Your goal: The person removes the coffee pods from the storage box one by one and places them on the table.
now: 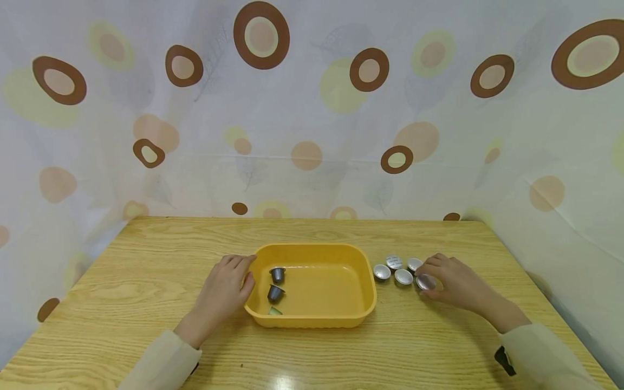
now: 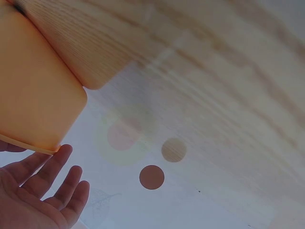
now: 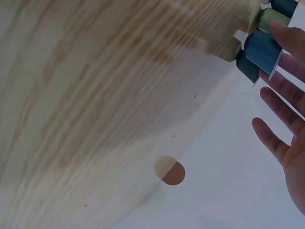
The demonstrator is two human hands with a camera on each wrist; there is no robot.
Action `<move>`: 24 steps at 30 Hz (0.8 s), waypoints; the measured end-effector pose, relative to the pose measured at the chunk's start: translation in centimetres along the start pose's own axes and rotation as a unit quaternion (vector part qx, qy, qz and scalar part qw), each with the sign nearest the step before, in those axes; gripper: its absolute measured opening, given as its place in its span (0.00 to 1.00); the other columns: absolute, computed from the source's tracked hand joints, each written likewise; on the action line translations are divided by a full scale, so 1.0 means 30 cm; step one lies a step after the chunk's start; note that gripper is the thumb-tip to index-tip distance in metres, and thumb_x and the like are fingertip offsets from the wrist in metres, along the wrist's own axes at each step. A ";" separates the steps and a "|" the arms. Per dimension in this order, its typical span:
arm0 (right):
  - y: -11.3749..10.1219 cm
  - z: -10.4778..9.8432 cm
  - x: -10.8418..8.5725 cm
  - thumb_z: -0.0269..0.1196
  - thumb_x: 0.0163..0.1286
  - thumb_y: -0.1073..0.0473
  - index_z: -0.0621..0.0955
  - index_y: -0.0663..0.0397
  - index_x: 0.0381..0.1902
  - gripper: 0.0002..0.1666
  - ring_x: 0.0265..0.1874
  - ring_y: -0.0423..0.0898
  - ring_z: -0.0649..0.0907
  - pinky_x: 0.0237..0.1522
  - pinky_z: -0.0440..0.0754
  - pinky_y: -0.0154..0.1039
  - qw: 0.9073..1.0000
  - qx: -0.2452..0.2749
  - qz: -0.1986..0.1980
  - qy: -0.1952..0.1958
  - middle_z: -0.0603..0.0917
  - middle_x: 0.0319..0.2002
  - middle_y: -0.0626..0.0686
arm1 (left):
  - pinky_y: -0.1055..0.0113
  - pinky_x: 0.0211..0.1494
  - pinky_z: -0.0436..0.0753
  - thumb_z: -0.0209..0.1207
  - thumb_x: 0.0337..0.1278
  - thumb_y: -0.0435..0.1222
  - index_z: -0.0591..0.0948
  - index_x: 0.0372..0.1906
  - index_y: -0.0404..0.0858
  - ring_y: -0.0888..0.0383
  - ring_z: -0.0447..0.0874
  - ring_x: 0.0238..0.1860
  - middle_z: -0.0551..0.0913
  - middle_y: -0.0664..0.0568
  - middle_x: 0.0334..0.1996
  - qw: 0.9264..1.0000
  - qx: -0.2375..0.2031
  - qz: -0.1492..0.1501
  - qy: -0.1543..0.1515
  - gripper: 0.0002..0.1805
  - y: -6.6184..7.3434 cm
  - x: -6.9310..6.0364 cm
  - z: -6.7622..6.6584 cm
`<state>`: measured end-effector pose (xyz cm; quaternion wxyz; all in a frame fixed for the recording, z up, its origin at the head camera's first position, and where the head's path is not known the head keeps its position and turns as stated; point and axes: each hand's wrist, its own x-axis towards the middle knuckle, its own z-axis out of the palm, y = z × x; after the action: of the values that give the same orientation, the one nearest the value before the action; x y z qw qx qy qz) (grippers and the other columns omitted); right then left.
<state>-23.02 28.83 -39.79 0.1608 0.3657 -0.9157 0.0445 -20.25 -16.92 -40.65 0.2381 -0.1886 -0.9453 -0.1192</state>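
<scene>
A yellow tray (image 1: 312, 319) stands on the table. My left hand (image 1: 221, 287) rests at its left rim, fingers fairly straight and touching the edge, as the left wrist view also shows. Inside lie two dark coffee capsules (image 1: 275, 293) and a green capsule (image 1: 275, 311), partly hidden by the near wall. Right of the tray, my right hand (image 1: 458, 284) pinches a blue coffee capsule (image 3: 262, 50) between thumb and fingers; its silver lid faces up. Beside it stand several other capsules (image 1: 403, 277), lids upward, among them a green one (image 3: 274, 20) in the right wrist view.
The wooden table (image 1: 312, 357) extends around the tray. A patterned cloth (image 1: 307, 108) hangs behind it and along both sides.
</scene>
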 end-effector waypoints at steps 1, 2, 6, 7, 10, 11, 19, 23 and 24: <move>0.001 0.003 -0.002 0.73 0.42 0.54 0.81 0.48 0.36 0.20 0.38 0.45 0.78 0.32 0.77 0.42 1.000 -0.002 -0.001 0.002 0.82 0.36 0.44 | 0.55 0.52 0.76 0.55 0.54 0.35 0.78 0.51 0.36 0.50 0.77 0.48 0.82 0.48 0.44 1.000 0.000 0.001 0.000 0.18 0.000 0.000 0.000; 0.003 0.006 -0.003 0.73 0.42 0.54 0.81 0.47 0.36 0.20 0.38 0.44 0.78 0.32 0.77 0.42 1.000 -0.003 -0.002 0.005 0.82 0.36 0.44 | 0.55 0.52 0.76 0.55 0.54 0.35 0.78 0.51 0.36 0.50 0.77 0.48 0.82 0.48 0.44 1.000 -0.001 0.001 0.001 0.18 0.000 0.000 0.000; 0.007 0.016 -0.008 0.73 0.42 0.52 0.81 0.46 0.36 0.21 0.38 0.44 0.78 0.33 0.77 0.43 1.000 -0.006 -0.002 0.007 0.82 0.36 0.43 | 0.55 0.52 0.76 0.55 0.54 0.35 0.78 0.51 0.36 0.50 0.77 0.47 0.83 0.48 0.44 1.000 -0.002 0.001 0.001 0.18 -0.001 0.000 0.001; 0.007 0.016 -0.009 0.73 0.42 0.52 0.81 0.46 0.36 0.21 0.38 0.44 0.78 0.33 0.77 0.43 1.000 -0.006 -0.001 0.006 0.82 0.36 0.43 | 0.55 0.52 0.76 0.55 0.54 0.35 0.78 0.51 0.36 0.50 0.77 0.47 0.83 0.48 0.44 1.000 -0.003 0.001 0.001 0.18 -0.001 0.000 0.001; 0.004 0.014 -0.009 0.73 0.42 0.51 0.81 0.46 0.36 0.21 0.38 0.44 0.78 0.32 0.77 0.43 1.000 -0.010 -0.001 0.007 0.82 0.36 0.44 | 0.55 0.52 0.77 0.56 0.54 0.35 0.78 0.51 0.36 0.50 0.77 0.47 0.83 0.48 0.44 1.000 -0.002 -0.001 0.001 0.18 -0.002 0.000 0.001; 0.003 0.013 -0.009 0.73 0.42 0.51 0.81 0.46 0.36 0.21 0.38 0.45 0.78 0.32 0.76 0.43 1.000 -0.011 -0.001 0.007 0.82 0.36 0.44 | 0.55 0.52 0.77 0.56 0.54 0.35 0.78 0.52 0.36 0.50 0.77 0.47 0.83 0.48 0.44 1.000 -0.001 -0.001 0.001 0.18 -0.002 0.000 0.001; -0.002 0.011 -0.010 0.73 0.42 0.50 0.81 0.46 0.36 0.21 0.38 0.44 0.78 0.32 0.76 0.43 1.000 -0.016 0.004 0.009 0.82 0.36 0.44 | 0.55 0.51 0.77 0.56 0.53 0.35 0.78 0.52 0.36 0.50 0.77 0.48 0.83 0.49 0.44 1.000 -0.001 -0.002 0.000 0.19 -0.001 0.000 0.000; 0.000 0.014 -0.011 0.73 0.42 0.50 0.81 0.47 0.36 0.21 0.38 0.44 0.78 0.32 0.76 0.43 1.000 -0.018 0.006 0.009 0.82 0.36 0.44 | 0.55 0.51 0.77 0.56 0.53 0.35 0.78 0.52 0.36 0.50 0.77 0.48 0.82 0.49 0.44 1.000 -0.001 -0.002 0.000 0.19 0.001 0.000 -0.002; 0.000 0.014 -0.011 0.73 0.42 0.50 0.81 0.47 0.36 0.21 0.38 0.44 0.78 0.32 0.76 0.43 1.000 -0.019 0.005 0.010 0.82 0.36 0.44 | 0.55 0.51 0.77 0.56 0.53 0.35 0.78 0.52 0.36 0.50 0.77 0.48 0.82 0.49 0.44 1.000 -0.001 -0.002 -0.001 0.19 0.001 0.000 -0.003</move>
<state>-22.91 28.96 -40.30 0.1766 0.3572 -0.9166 0.0318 -20.20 -16.90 -40.59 0.2372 -0.1868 -0.9457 -0.1201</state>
